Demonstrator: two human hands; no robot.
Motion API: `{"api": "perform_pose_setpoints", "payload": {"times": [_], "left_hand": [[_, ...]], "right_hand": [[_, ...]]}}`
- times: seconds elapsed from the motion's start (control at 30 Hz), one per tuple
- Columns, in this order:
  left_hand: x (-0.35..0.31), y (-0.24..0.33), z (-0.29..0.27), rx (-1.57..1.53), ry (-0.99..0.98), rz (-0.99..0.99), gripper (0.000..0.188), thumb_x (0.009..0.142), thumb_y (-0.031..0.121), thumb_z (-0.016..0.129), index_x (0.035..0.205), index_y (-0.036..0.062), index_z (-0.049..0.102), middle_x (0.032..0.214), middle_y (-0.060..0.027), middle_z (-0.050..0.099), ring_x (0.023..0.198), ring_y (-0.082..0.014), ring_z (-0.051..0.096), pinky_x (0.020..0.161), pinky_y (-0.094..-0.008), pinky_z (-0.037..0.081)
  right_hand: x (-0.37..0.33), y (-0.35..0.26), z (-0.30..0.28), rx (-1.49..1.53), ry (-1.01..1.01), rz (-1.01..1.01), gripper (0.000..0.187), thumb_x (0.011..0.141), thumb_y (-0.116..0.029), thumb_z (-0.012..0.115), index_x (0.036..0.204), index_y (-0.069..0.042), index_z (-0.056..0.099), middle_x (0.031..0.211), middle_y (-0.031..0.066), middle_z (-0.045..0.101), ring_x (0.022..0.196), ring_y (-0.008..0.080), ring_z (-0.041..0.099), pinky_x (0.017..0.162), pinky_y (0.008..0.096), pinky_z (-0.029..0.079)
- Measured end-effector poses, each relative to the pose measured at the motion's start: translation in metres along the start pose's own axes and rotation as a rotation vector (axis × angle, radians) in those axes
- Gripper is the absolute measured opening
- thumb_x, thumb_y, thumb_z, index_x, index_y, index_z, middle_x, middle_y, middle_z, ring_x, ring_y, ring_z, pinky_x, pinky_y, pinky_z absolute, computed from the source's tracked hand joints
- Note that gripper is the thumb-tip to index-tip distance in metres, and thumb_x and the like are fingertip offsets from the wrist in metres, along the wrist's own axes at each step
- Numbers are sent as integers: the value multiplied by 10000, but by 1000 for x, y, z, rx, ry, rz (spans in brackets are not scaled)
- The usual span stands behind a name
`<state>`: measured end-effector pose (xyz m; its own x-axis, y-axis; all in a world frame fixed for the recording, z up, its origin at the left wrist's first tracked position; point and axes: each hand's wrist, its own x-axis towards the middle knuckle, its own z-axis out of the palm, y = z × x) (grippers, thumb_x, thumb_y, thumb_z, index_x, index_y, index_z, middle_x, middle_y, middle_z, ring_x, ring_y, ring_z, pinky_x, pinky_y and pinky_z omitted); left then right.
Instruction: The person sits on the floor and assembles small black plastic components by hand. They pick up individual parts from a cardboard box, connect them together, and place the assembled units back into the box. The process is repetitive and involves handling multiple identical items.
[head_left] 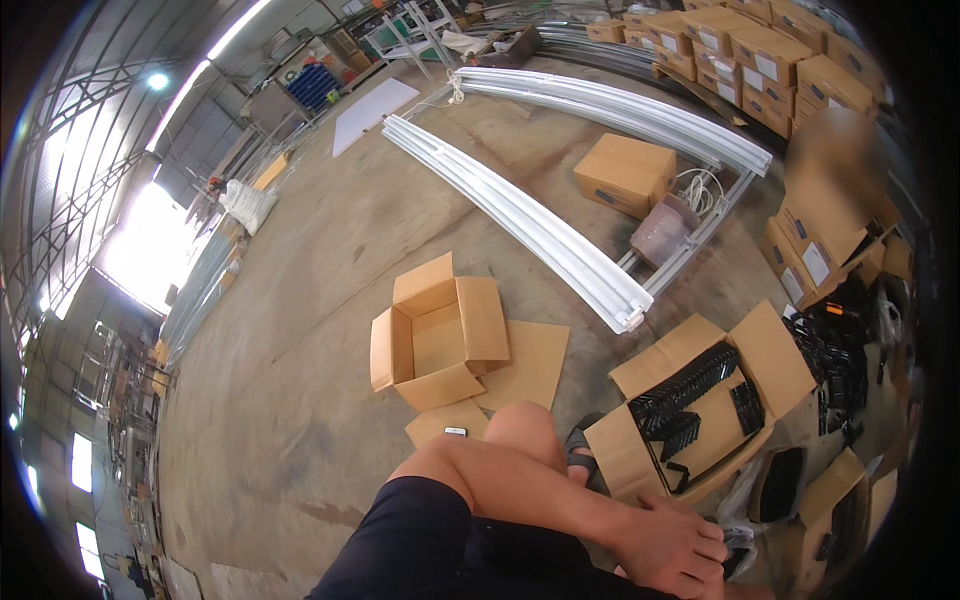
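My left arm reaches across to the lower right. My left hand (668,545) is at the near edge of an open cardboard box (622,452), its fingers bent down over something that I cannot make out. Inside the box stand rows of black bent pieces (690,388), with one loose L-shaped piece (678,474) near the close corner. Clear plastic wrap (738,510) and a dark part lie just past my fingers. My right hand does not show clearly. Left of my knee an open carton (432,340) sits on flat cardboard (535,365), with a phone (456,432) nearby.
Long white metal profiles (520,220) lie on a frame ahead, near a closed carton (625,175) and a wrapped roll (664,230). Stacked cartons (770,55) fill the far right. A heap of black parts (848,350) and another open box (835,500) are at right.
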<state>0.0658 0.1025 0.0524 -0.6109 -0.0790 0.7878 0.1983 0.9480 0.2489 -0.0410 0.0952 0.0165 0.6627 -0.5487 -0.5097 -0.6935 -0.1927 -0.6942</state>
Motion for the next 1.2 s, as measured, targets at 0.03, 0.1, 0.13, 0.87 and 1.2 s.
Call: {"api": "perform_pose_setpoints", "payload": {"times": [0.03,0.1,0.13,0.87,1.2], "left_hand": [[-20,0,28,-42,-21,-61,221,906,337,671,900,116,671,1041,-74,681,885,-288,619,768,-447,483],[-26,-7,46,-366,11,172,210,846,309,703,907,108,693,1057,-68,694,892,-289,611,794,-441,476],[-17,-14,48,-653,98,468,211,844,299,704,922,104,701,1064,-72,698,910,-287,621,801,-432,484],[45,-3,-7,-53,-331,-79,285,860,357,803,932,110,680,1023,-80,666,923,-273,648,732,-427,515],[22,-14,10,-41,-208,13,322,564,259,854,761,88,665,782,-58,601,679,-248,563,576,-361,400]], "right_hand": [[0,2,-1,7,7,8,304,765,-330,771,897,-59,732,916,181,750,880,374,710,799,494,553],[-3,4,-4,29,35,9,302,767,-329,769,896,-59,731,917,181,750,879,374,709,798,495,553],[-7,7,-2,33,32,3,301,768,-328,768,896,-59,731,917,181,749,879,374,709,798,495,553],[-11,45,43,298,341,-276,275,783,-314,749,890,-63,720,922,179,747,871,376,704,787,502,548],[-8,41,39,304,374,-299,263,790,-308,740,888,-64,716,925,178,746,868,377,701,783,505,546]]}}
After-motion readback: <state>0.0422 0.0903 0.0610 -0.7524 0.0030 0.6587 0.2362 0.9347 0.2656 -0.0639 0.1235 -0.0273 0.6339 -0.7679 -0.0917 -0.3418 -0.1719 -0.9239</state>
